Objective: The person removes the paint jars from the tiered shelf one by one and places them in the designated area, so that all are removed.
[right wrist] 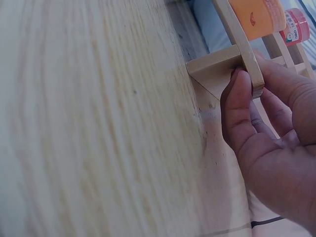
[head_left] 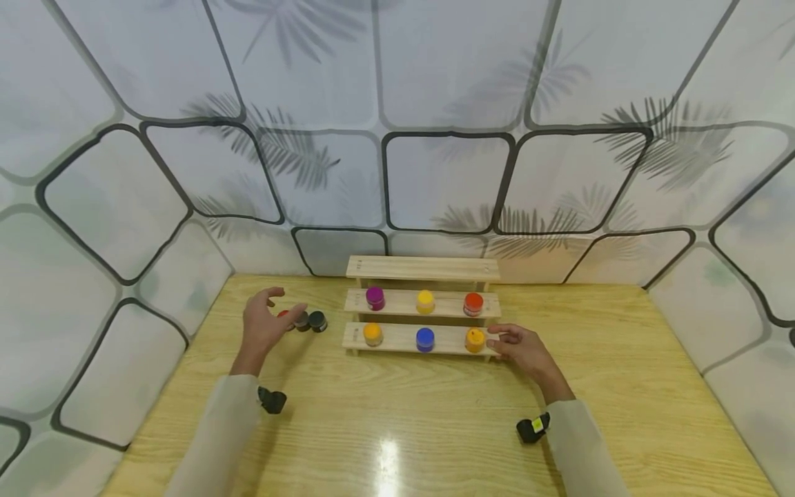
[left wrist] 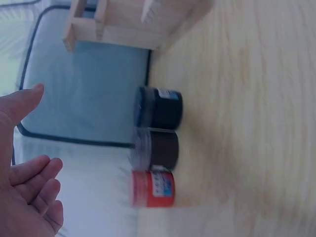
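Note:
My left hand (head_left: 263, 321) hovers beside three small paint jars, with thumb and fingers spread apart and nothing between them. In the left wrist view these are a dark blue-black jar (left wrist: 160, 107), a dark brownish jar (left wrist: 163, 149) and a red jar (left wrist: 157, 188), standing in a row. My right hand (head_left: 522, 351) is at the right end of a three-step wooden rack (head_left: 428, 266). Thumb and fingers pinch the end of its lowest board (right wrist: 247, 54), as the right wrist view shows. Close to those fingers, an orange jar (head_left: 475, 339) stands on that board.
On the lowest step are also a yellow-orange jar (head_left: 373, 335) and a blue jar (head_left: 425, 339). The middle step bears a purple jar (head_left: 375, 298), a yellow jar (head_left: 425, 301) and a red-orange jar (head_left: 473, 304). Patterned cloth walls (head_left: 444, 183) border the wooden table (head_left: 447, 407).

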### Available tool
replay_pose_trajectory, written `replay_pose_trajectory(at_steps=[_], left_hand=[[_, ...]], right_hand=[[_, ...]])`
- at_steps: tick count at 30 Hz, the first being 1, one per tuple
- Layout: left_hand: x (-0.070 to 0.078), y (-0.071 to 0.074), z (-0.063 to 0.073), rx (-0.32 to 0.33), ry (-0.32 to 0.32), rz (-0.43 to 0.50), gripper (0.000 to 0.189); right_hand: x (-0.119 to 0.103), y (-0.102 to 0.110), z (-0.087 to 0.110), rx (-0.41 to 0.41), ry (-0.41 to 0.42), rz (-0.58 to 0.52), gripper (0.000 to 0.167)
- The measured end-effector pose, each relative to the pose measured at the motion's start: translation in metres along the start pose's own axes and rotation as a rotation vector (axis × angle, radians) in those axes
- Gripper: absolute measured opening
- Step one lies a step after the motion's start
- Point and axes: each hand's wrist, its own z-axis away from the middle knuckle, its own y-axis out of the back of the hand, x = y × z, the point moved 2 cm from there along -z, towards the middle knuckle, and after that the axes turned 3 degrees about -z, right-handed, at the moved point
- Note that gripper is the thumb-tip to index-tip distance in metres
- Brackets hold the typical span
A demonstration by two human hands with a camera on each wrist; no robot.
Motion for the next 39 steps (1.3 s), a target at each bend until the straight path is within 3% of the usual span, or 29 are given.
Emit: replay_pose_trajectory(at_steps=[4, 11, 19, 39], left_hand=[[0.009, -0.002, 0.0, 0.022, -0.038, 0.02, 0.062], [0.023, -0.01, -0.003, 0.002, -0.067, 0.045, 0.062], [0.038, -0.021, 0.002, -0.018, -0.126, 0.037, 0.06], [0.056, -0.059, 0.005, -0.044, -0.163, 0.094, 0.056]], right_hand=[[-0.001, -0.001, 0.001, 0.0, -0.006, -0.008, 0.046], [-0.002, -0.001, 0.001, -0.005, -0.016, -0.027, 0.047], [-0.001, 0.0, 0.0, 0.004, -0.023, -0.027, 0.048], [0.0, -0.001, 0.0, -0.018, -0.016, -0.024, 0.049]])
